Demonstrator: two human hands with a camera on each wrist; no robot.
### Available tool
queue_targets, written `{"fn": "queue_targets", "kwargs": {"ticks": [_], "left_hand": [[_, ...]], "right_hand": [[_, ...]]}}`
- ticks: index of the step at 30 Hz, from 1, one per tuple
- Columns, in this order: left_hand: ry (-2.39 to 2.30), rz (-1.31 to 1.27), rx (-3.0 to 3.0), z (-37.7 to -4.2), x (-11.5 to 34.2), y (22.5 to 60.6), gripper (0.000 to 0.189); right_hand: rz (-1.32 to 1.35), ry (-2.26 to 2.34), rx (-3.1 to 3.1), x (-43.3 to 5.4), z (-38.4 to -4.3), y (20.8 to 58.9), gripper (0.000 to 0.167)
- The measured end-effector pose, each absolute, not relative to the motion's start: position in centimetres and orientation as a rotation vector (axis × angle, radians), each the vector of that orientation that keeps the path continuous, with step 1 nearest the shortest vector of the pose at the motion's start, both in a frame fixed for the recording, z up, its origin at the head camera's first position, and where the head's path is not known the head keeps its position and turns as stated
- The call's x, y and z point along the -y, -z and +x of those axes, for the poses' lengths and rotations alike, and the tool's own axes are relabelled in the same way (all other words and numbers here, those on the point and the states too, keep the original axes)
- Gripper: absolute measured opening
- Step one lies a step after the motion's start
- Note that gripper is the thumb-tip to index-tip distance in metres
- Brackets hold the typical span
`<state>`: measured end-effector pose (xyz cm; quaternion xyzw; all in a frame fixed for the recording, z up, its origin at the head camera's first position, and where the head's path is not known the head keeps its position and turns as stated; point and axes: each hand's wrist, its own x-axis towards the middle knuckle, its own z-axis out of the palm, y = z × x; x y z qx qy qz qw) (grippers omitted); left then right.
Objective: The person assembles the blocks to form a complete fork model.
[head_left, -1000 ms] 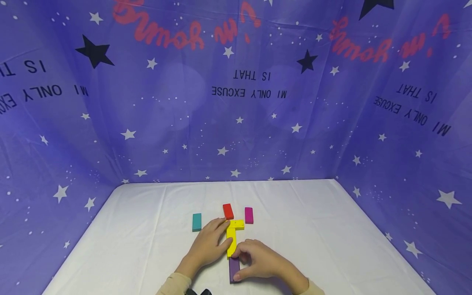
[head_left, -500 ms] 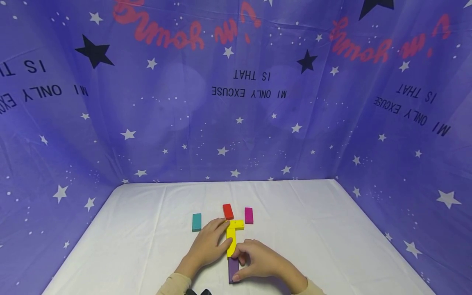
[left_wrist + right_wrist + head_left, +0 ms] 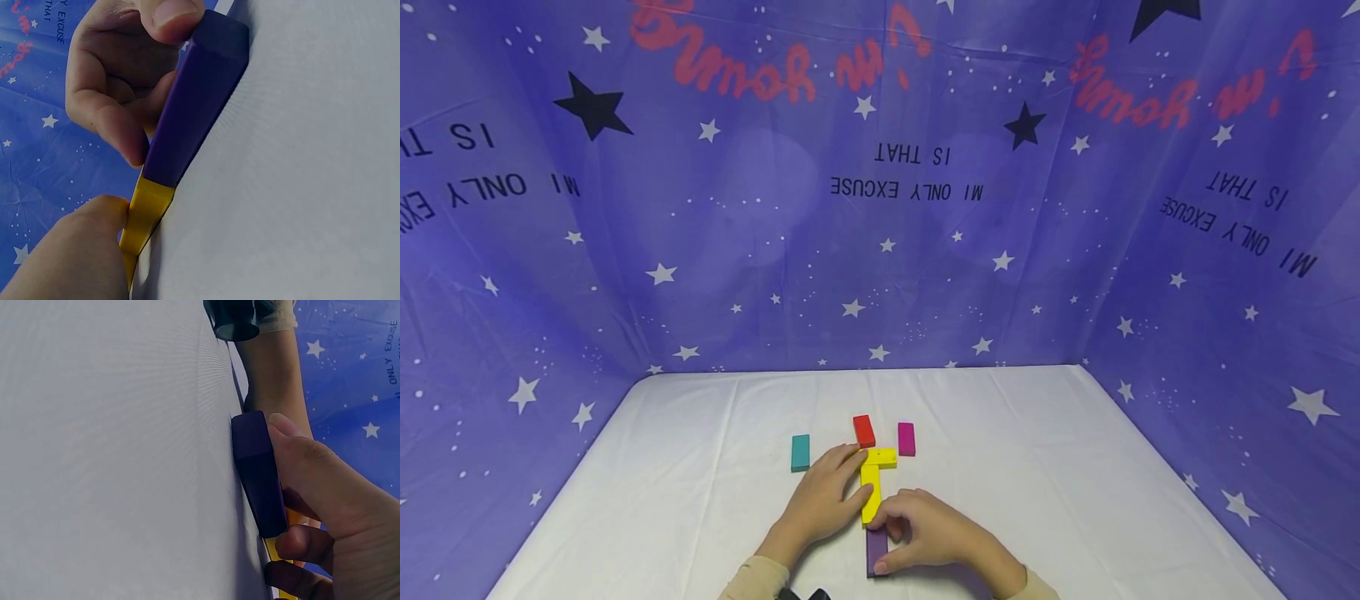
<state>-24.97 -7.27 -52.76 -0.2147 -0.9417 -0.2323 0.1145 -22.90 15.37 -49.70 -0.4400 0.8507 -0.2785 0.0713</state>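
On the white cloth, a long yellow block (image 3: pixel 870 493) meets a crosswise yellow block (image 3: pixel 882 457) at its far end, forming a T. A purple block (image 3: pixel 876 550) lies in line at the near end, touching the long yellow one in the left wrist view. My left hand (image 3: pixel 824 497) rests along the left side, fingertips at the crosswise block and thumb on the long one. My right hand (image 3: pixel 931 527) holds the purple block with curled fingers, thumb near its close end and index finger by the joint with the yellow.
A teal block (image 3: pixel 801 452) lies left of the T, a red block (image 3: pixel 864 431) just beyond it, and a magenta block (image 3: pixel 907 438) to the far right. Blue-purple starred cloth (image 3: pixel 865 275) walls the table at the back and sides.
The purple block shifted slightly left, then back right, under my right hand. My left hand and the other blocks stay where they were.
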Motion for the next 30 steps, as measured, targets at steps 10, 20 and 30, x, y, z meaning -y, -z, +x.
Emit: {"fn": "queue_targets", "kwargs": {"ticks": [10,20,30], "left_hand": [[0.696,-0.632,2.758,-24.84,7.26,52.56,0.058],[0.699,-0.638,2.749,-24.92,7.28,52.82,0.058],[0.716,-0.634,2.750,-24.93,7.34,52.75,0.057]], "right_hand": [[-1.291,0.856,-2.555,-15.36,-22.99,49.73,0.040],[-1.281,0.882,-2.530,-15.46,-22.94,49.89,0.042],[-1.216,0.997,-2.460,-15.74,-23.20,49.97,0.042]]}}
